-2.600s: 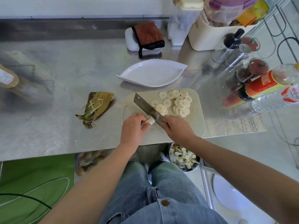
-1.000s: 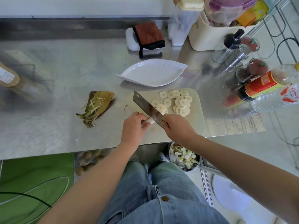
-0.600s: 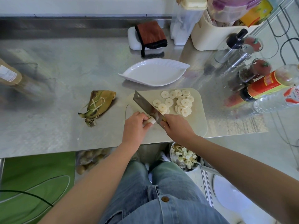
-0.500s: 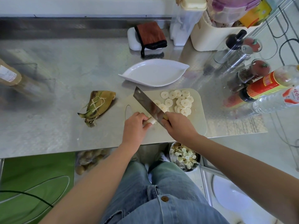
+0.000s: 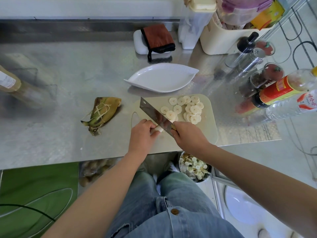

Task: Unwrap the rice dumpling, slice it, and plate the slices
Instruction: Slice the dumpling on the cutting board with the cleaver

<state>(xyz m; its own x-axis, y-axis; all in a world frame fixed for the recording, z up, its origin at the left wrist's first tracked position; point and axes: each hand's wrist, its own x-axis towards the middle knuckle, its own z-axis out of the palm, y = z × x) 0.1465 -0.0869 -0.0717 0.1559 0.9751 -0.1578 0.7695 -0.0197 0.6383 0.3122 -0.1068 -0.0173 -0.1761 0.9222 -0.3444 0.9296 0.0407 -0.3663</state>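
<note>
**Change of state.** Half a second ago the cleaver [image 5: 154, 115] was raised off the cutting board [image 5: 210, 129]. It is now coming back down onto the rice dumpling [image 5: 159, 129], and its edge is meeting the dumpling just beside the left hand [image 5: 142, 133]. The dumpling is getting shorter with each stroke, and only a small white stub is showing past the hand. The slices [image 5: 187, 109] are lying in a loose, overlapping pile on the far right part of the board.

Judged from this, slicing is nearing its end and perhaps one or two cuts are remaining. Plating is not yet beginning: the plate [image 5: 161, 81] is sitting bare just beyond the board's far edge. The wrapper [image 5: 103, 114], with its string, is lying on the counter to the left of the board, apart from it.

**Hand pose.** The left hand is gripping the stub at the board's near left part, with its fingers curled down over it. The right hand [image 5: 187, 135] is wrapping fully round the cleaver handle at the board's near middle. The blade is running diagonally away toward the board's far left corner. Both forearms are reaching in from the board's near side.

**Caution.** With so little stub remaining, the holding fingers are working very close to the edge.
</note>
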